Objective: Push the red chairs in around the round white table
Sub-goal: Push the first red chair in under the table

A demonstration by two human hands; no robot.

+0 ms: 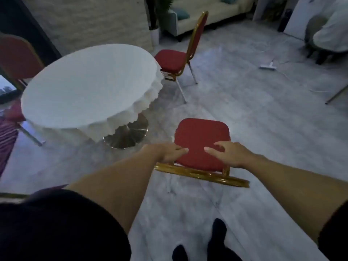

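1. Far left: red chair [17,59] w/ gold frame sits behind the round white tabletop [88,87], its back partly cut off by the frame edge.
2. Tabletop is draped in a scalloped white cloth, on a shiny metal pedestal base [130,133], left of centre.
3. Far side, just right of the tabletop: second red chair [172,60], seat edge near the cloth, back turned away from it.
4. Near centre: third red chair [201,142], apart from the tabletop, to the right of the pedestal base.
5. Left hand [169,152] rests at the chair's gold top rail [203,174], fingers loosely curled over the left end.
6. Right hand [228,154] on the rail's right end, fingers spread, half open; can't tell if it's actually gripping.
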